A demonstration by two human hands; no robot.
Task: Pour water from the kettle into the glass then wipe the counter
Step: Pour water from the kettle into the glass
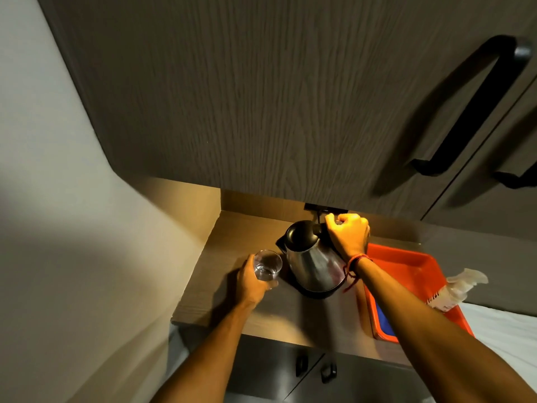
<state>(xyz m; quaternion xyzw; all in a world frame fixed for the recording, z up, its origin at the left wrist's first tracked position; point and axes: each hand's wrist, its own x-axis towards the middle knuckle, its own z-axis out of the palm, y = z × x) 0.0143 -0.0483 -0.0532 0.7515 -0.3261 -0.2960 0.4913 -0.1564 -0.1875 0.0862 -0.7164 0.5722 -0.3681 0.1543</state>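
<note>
A steel kettle (pixel 312 264) with a black lid stands on its black base on the wooden counter (pixel 229 237), its spout pointing left. My right hand (pixel 347 235) is closed around the kettle's handle at the back right. Just left of the spout is a clear glass (pixel 268 265) with a little water at the bottom. My left hand (pixel 252 282) wraps around the glass from the left and holds it upright, close to the kettle.
An orange tray (pixel 406 266) lies right of the kettle, holding something blue (pixel 384 322) and a clear spray bottle (pixel 459 287). A dark wall cupboard (pixel 276 97) with black handles hangs low above the counter. A wall closes the left side. Lower cupboard doors sit below.
</note>
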